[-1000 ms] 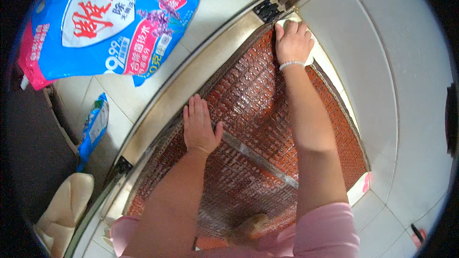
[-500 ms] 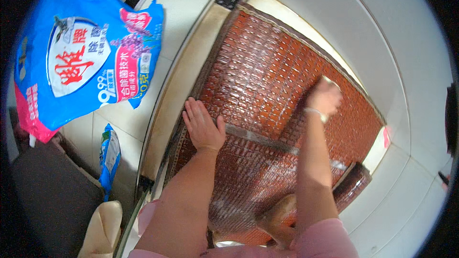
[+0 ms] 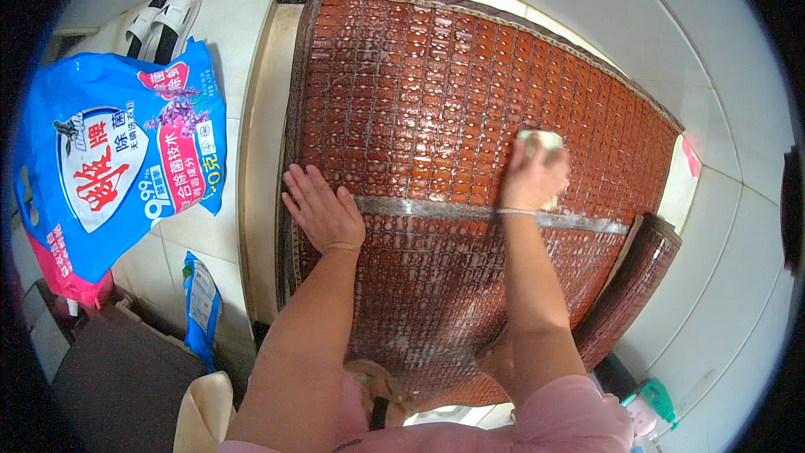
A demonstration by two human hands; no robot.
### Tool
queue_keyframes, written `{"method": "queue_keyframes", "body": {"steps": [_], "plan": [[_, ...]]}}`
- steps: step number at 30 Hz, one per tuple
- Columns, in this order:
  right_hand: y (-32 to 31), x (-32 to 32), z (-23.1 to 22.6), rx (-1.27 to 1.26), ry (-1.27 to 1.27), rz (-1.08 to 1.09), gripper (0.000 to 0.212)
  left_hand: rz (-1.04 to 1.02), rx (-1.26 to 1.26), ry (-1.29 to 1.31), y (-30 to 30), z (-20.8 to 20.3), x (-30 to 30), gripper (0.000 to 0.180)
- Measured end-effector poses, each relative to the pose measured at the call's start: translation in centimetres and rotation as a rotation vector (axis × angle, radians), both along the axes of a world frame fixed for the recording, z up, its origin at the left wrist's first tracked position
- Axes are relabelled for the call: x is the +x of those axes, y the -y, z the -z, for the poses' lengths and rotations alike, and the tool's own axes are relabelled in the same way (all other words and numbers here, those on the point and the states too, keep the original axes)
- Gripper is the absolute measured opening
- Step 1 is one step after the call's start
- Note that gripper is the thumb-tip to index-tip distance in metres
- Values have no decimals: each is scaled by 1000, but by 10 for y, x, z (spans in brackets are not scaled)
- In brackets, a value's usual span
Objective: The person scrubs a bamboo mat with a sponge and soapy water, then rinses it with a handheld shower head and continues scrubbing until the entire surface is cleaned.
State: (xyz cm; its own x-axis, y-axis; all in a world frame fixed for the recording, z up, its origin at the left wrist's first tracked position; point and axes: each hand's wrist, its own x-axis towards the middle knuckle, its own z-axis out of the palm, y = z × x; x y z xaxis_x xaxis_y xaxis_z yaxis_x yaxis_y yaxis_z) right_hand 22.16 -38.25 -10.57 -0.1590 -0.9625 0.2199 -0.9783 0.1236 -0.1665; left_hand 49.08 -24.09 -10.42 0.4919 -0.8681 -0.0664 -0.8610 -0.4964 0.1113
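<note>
Head view: 2 forearms in from below. Left hand (image 3: 323,211) open, palm down on left side of reddish-brown tile-patterned mat (image 3: 377,92), holding nothing. Right hand (image 3: 537,176) curled round pale-green pad (image 3: 545,139), against mat near grey crosswise strip (image 3: 419,206). Mat lies spread on pale floor (image 3: 201,231).

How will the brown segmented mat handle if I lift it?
The brown segmented mat likely bends easily, since a roll shows at its right side. Its wet-looking gloss suggests it may be slippery. Its broad spread probably makes it awkward to lift from one edge.
</note>
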Motion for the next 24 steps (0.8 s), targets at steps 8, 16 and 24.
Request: {"method": "queue_keyframes", "body": {"steps": [8,16,24], "plan": [[-51,200,-4,47,172,-409,28,34,-8,2,-2,14,-5,55],[-59,53,-19,183,223,-184,39,51,-1,38,-5,2,3,58],[19,62,-10,-85,-29,-994,41,263,189,-34,60,-22,-34,70]]}}
